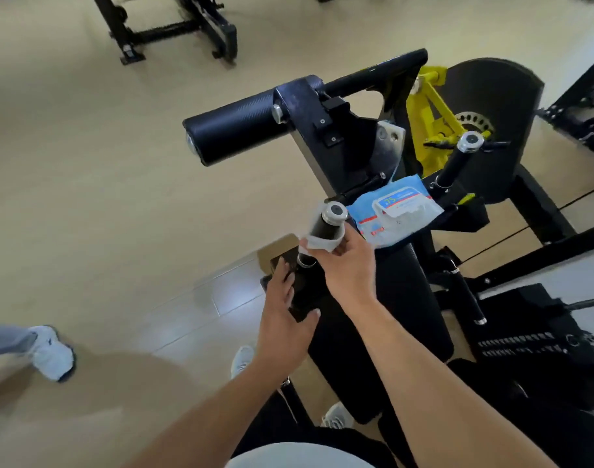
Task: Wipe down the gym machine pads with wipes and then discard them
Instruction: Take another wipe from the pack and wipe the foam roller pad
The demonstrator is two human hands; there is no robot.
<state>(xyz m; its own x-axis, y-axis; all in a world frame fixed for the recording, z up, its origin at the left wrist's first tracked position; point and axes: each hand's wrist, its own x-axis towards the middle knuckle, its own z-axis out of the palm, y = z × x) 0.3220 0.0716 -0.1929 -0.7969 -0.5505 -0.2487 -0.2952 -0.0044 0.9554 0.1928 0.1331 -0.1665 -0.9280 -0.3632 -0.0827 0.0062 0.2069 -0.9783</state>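
My right hand grips a white wipe wrapped round the black handle with a chrome cap at the left of the machine. My left hand rests with straight fingers on the black frame just below that handle. A blue and white wipes pack, its flap open, lies on the black seat pad. The black roller pad sticks out to the left higher up. A second handle stands at the right of the pack.
A yellow lever and a black round cam cover stand behind the seat. Another person's white shoe is at the left on the beige floor. Another machine's black frame stands at the top. A weight stack is at the lower right.
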